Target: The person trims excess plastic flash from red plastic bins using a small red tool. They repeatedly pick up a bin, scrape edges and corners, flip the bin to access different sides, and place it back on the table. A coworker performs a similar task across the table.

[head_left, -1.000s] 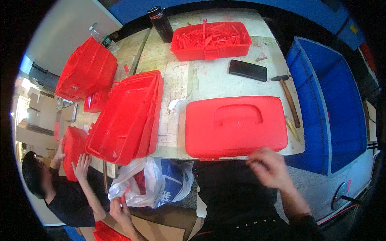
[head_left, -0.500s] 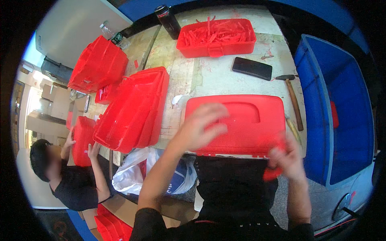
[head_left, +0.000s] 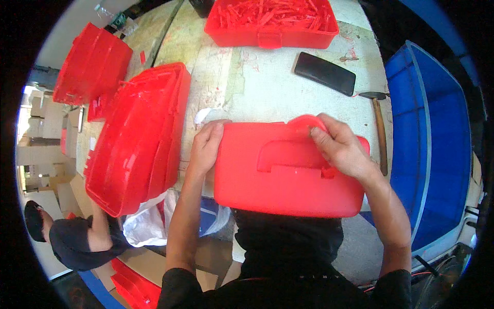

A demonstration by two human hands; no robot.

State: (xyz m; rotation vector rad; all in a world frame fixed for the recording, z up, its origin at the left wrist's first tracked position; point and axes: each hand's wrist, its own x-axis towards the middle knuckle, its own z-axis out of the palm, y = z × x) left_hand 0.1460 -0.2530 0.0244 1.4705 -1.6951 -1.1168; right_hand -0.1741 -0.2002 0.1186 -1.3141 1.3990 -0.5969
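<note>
A red plastic box point(head_left: 288, 194) with a U-shaped recess in its face lies at the near edge of the worktable, in front of my body. My left hand point(head_left: 206, 148) grips its left end, fingers over the far corner. In my right hand point(head_left: 340, 147) is a curved red handle point(head_left: 304, 123), pinched between thumb and fingers at the box's far edge, right of its middle. Whether the handle is seated in the box is hidden by my fingers.
Stacked red boxes point(head_left: 136, 139) stand on the left, and a red bin of plastic strips point(head_left: 267, 38) at the back. A black phone point(head_left: 325, 73) and a hammer point(head_left: 380, 136) lie on the right, beside a blue crate point(head_left: 442, 139). Another person point(head_left: 77, 239) works at lower left.
My left hand has come down onto the box's left end. My right hand has brought the red handle from the near right up to the box's far edge. The box now appears tilted.
</note>
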